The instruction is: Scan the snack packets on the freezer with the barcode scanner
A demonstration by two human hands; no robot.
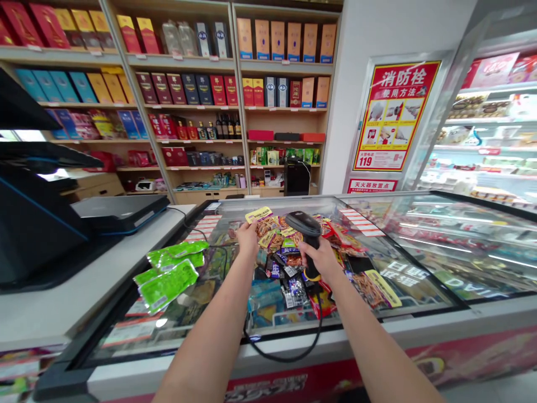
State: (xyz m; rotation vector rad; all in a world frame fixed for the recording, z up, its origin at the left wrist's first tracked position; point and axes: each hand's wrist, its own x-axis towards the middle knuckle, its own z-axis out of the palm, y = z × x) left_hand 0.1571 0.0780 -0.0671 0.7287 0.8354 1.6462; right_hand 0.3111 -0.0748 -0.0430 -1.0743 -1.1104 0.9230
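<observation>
My right hand (321,257) is wrapped round the grip of a black barcode scanner (304,224), its head tilted over a pile of snack packets. A black cable loops down from its base. With my left hand (248,238) I grip the edge of a snack packet (259,214) with a pale yellow top. Dark packets (295,290) and red packets (344,239) lie heaped around the scanner on the freezer's glass lid. Several green packets (170,280) lie to the left of my left arm. Another yellow-edged packet (377,288) is right of my right wrist.
The glass-topped chest freezer (138,358) spans the front. A counter (37,313) with a dark weighing scale (121,210) stands at left. Shelves of boxed goods (188,89) line the back wall; a lit refrigerated display (495,134) is at right.
</observation>
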